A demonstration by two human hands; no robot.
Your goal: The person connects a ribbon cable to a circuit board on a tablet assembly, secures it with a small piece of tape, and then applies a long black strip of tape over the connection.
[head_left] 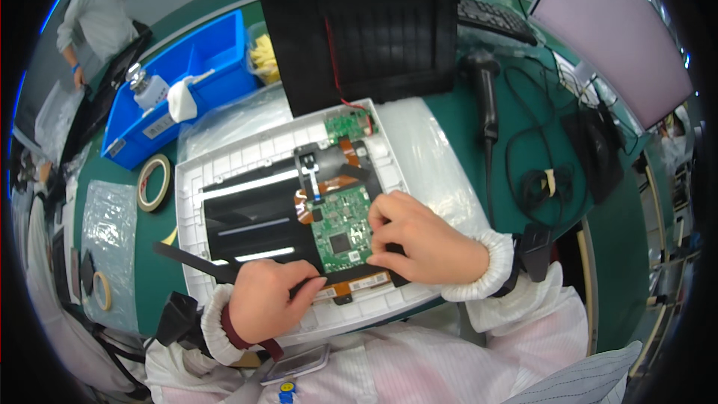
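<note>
Black tape strip (196,260) is the thing in your left hand (265,305); it runs from your fingers toward 10 o'clock, over the lower left corner of the white back cover (247,146). Your left fingers are curled and pinch its near end between thumb and forefinger. I judge it very light, thin and limp, probably sticky on one side, so it can fold on itself or catch on the wrong place. Hold it only at the end and keep it a little stretched.

Your right hand (422,243) rests at the 3 o'clock edge of the green circuit board (342,226). Its fingers are pressed together and bent, with the tips on the board edge; whether they pinch something small there, I cannot tell. The board looks stiff but fragile, with small parts on its face, so touch it by the edges. The orange flat cable (351,153) at 12 o'clock from it is soft and creases easily.

A roll of tape (153,182) lies on the green table (456,116) at 9 o'clock from the cover.
</note>
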